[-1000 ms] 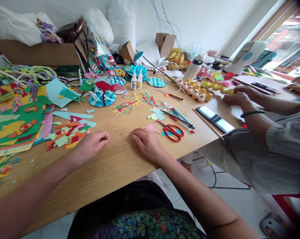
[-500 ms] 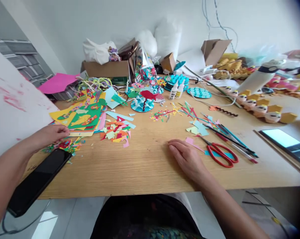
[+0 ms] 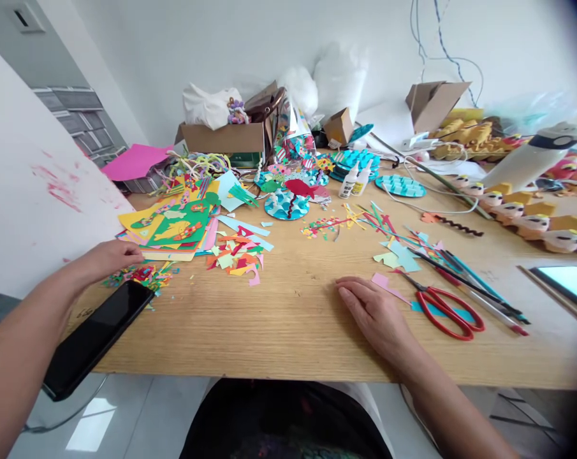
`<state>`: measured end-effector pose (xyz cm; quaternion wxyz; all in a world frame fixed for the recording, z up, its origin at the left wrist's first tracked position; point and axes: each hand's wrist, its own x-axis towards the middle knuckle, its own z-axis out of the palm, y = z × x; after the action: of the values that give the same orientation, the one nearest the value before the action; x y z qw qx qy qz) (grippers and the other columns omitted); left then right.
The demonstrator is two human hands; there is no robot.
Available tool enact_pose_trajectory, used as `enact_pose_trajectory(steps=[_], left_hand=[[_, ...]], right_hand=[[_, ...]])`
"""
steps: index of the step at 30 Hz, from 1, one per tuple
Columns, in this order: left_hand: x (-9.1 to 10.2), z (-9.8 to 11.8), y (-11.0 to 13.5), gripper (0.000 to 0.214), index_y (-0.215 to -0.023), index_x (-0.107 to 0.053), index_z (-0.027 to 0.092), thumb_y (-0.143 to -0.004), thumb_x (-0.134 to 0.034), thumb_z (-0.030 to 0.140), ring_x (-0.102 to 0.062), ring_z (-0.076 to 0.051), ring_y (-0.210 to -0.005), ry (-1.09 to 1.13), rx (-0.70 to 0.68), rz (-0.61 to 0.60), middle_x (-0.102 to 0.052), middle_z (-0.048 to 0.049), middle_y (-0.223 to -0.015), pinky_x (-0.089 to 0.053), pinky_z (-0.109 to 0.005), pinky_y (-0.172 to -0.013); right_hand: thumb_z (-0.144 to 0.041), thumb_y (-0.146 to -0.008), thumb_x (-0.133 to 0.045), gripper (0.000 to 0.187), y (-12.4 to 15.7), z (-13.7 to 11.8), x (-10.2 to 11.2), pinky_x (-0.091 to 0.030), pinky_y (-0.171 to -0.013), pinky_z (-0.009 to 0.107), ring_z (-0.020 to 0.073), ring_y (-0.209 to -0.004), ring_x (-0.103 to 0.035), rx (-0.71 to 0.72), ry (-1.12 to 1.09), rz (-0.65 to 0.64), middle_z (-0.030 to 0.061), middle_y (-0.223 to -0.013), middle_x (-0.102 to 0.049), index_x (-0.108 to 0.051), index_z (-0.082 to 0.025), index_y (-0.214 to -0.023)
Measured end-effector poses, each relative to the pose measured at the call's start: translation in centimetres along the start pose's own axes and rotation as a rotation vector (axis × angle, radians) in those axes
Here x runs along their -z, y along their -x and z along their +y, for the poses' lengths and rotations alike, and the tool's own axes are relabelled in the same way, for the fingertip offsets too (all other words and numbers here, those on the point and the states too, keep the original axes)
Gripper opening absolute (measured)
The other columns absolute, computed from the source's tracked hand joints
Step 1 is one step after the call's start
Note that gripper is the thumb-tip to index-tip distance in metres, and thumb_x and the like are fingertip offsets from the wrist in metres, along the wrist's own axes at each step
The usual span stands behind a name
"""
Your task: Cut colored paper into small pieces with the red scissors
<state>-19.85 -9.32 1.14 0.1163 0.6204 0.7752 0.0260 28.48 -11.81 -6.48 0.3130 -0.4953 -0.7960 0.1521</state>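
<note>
My left hand [image 3: 116, 256] is closed at the near left corner of a stack of coloured paper sheets [image 3: 171, 254], above a heap of tiny paper scraps [image 3: 142, 275]. What its curled fingers hold, if anything, is hidden. A black phone [image 3: 97, 338] lies below that wrist, partly over the table's front edge. My right hand [image 3: 374, 312] rests flat on the wooden table [image 3: 269, 319], palm down, holding nothing. To its right are red-handled scissors [image 3: 448, 309], a pink paper strip [image 3: 388, 287] and several brushes and sticks [image 3: 479, 287].
Cut paper pieces [image 3: 240, 248] lie mid-left. Behind them stands a blue painted disc with a red paper fish [image 3: 300, 187]. Two glue bottles [image 3: 349, 181], a white flask [image 3: 532, 156] and a row of egg-carton birds [image 3: 534, 220] stand farther back. A white board [image 3: 44, 191] leans at left.
The whole view has shifted, so everything sits farther right and slightly lower. Both hands keep about the same places on the table, and no object has visibly moved.
</note>
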Motion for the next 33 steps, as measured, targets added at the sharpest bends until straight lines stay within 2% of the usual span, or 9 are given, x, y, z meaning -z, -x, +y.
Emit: enact_pose_trajectory(steps=[5,10,14,16,18,22,24,27,33], left_hand=[[0.2,1.0,0.7,0.004,-0.070,-0.046,0.017,-0.069,-0.049,0.019,-0.040,-0.010,-0.057,-0.051,-0.077,-0.066,-0.042,0.0075,-0.057,-0.028,-0.017,-0.056],[0.6,3.2,1.7,0.006,-0.073,-0.045,0.019,-0.073,-0.041,0.016,-0.041,-0.012,-0.059,-0.196,-0.091,-0.010,-0.043,0.0062,-0.060,-0.026,-0.017,-0.057],[-0.8,8.6,2.7,0.020,-0.094,-0.056,0.017,-0.076,-0.048,0.022,-0.052,-0.017,-0.084,-0.124,-0.383,0.016,-0.057,-0.0019,-0.096,-0.036,-0.022,-0.070],[-2.2,12.4,3.5,0.019,-0.086,-0.060,0.019,-0.080,-0.046,0.029,-0.055,-0.017,-0.079,-0.098,-0.506,-0.001,-0.061,-0.0013,-0.087,-0.038,-0.025,-0.069],[-3.9,16.1,4.5,0.023,-0.079,-0.062,0.021,-0.084,-0.041,0.031,-0.057,-0.017,-0.073,-0.060,-0.686,-0.104,-0.064,-0.0004,-0.079,-0.040,-0.026,-0.067],[-7.7,21.1,5.6,0.026,-0.089,-0.064,0.019,-0.085,-0.038,0.016,-0.059,-0.018,-0.084,-0.052,-0.945,-0.089,-0.066,-0.0049,-0.089,-0.045,-0.029,-0.076],[-9.2,21.9,5.7,0.032,-0.098,-0.063,0.017,-0.084,-0.035,0.009,-0.057,-0.020,-0.093,-0.107,-1.015,-0.043,-0.066,-0.0077,-0.099,-0.045,-0.034,-0.081],[-10.6,21.7,5.7,0.039,-0.107,-0.060,0.018,-0.083,-0.032,0.004,-0.055,-0.021,-0.097,-0.136,-1.050,0.037,-0.064,-0.0087,-0.105,-0.046,-0.037,-0.082],[-11.7,21.7,5.9,0.042,-0.114,-0.058,0.017,-0.084,-0.031,0.004,-0.054,-0.024,-0.097,-0.190,-1.051,0.122,-0.064,-0.0106,-0.107,-0.047,-0.039,-0.079]], right_hand=[[-0.026,-0.089,-0.039,0.027,-0.1,-0.1,0.0,-0.049,-0.078,0.032,0.0197,-0.086,-0.062,0.009,-0.004,0.020,0.0092,-0.093,-0.067,-0.064,-0.017,-0.084],[-0.024,-0.089,-0.040,0.025,0.0,-0.4,0.1,-0.049,-0.076,0.032,0.0200,-0.086,-0.062,-0.002,-0.006,0.028,0.0090,-0.093,-0.067,-0.064,-0.018,-0.083],[-0.022,-0.088,-0.043,0.022,0.0,-0.7,0.3,-0.047,-0.078,0.032,0.0193,-0.087,-0.061,-0.011,-0.013,0.031,0.0088,-0.092,-0.067,-0.064,-0.017,-0.084],[-0.020,-0.088,-0.044,0.020,0.0,-0.9,0.3,-0.046,-0.079,0.031,0.0184,-0.087,-0.061,-0.014,-0.017,0.022,0.0087,-0.093,-0.067,-0.064,-0.016,-0.084],[-0.019,-0.088,-0.045,0.019,0.0,-0.9,0.3,-0.046,-0.079,0.030,0.0180,-0.087,-0.060,-0.023,-0.016,0.017,0.0089,-0.093,-0.066,-0.063,-0.015,-0.085],[-0.017,-0.087,-0.046,0.017,0.1,-0.8,0.3,-0.045,-0.079,0.030,0.0178,-0.087,-0.059,-0.027,-0.007,0.021,0.0089,-0.092,-0.066,-0.063,-0.015,-0.085],[-0.016,-0.087,-0.046,0.017,0.1,-0.8,0.4,-0.045,-0.079,0.029,0.0175,-0.087,-0.059,-0.023,-0.010,0.017,0.0083,-0.091,-0.066,-0.062,-0.016,-0.084],[-0.015,-0.087,-0.045,0.017,0.0,-0.8,0.4,-0.045,-0.078,0.029,0.0170,-0.086,-0.059,-0.015,-0.020,-0.002,0.0083,-0.090,-0.065,-0.062,-0.016,-0.083],[-0.014,-0.087,-0.045,0.017,-0.1,-0.9,0.6,-0.045,-0.078,0.029,0.0177,-0.085,-0.058,-0.010,0.001,-0.019,0.0097,-0.089,-0.065,-0.061,-0.014,-0.083]])
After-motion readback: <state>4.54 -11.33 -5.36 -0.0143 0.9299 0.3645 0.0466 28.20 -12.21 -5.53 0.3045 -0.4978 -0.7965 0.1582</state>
